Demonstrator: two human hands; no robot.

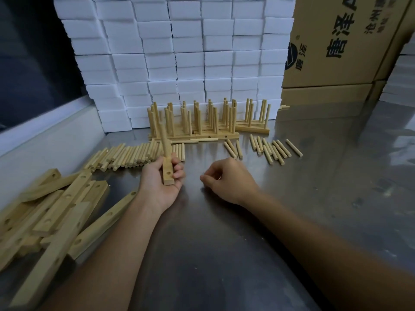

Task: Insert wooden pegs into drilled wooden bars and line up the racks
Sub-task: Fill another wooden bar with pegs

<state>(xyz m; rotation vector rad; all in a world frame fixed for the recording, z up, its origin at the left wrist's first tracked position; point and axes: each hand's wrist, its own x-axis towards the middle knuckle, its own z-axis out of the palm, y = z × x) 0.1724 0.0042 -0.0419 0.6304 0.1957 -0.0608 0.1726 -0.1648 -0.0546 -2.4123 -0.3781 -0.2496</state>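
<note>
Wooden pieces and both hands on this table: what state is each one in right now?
Left hand: grips a drilled bar.
Held bar: one peg standing in it, an empty hole showing.
Right hand: loosely curled on the table, apparently holding nothing.
Finished racks: pegs upright, lined up by the white blocks.
Loose pegs: lying flat.
Spare bars: piled, holes empty.

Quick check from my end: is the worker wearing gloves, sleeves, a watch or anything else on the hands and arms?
Nothing is worn. The left hand and right hand are bare, without gloves, and no rings show. Both forearms are uncovered right to the bottom edge of the picture: no sleeve cuff, watch, wristband or bandage shows.
</note>
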